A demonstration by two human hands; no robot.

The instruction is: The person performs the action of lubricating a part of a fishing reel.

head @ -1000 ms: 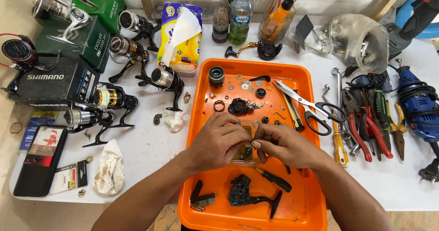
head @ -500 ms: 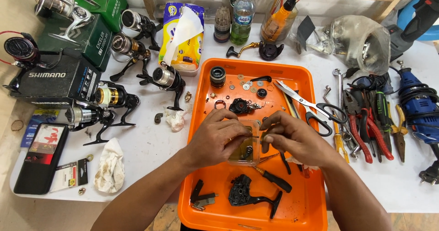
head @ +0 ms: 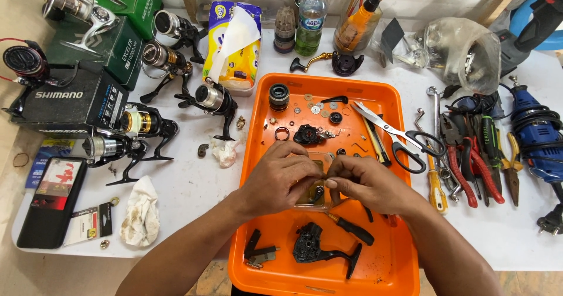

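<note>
Both my hands meet over the middle of an orange tray. My left hand and my right hand pinch a small clear packet with a dark little part in it, just above the tray floor. In front of my hands lie a black reel body with a handle, a black bracket piece and a black-handled screwdriver. Beyond them sit a dark gear housing, a spool, washers and rings. Scissors lie across the tray's right rim.
Several spinning reels and reel boxes crowd the left of the white table. A rag lies near the front. A tissue pack, water bottle and oil bottle stand behind. Pliers and a blue rotary tool lie right.
My hands stay over the tray's middle. My right hand has lifted slightly and its fingers have shifted on the small packet; the left hand has barely moved.
</note>
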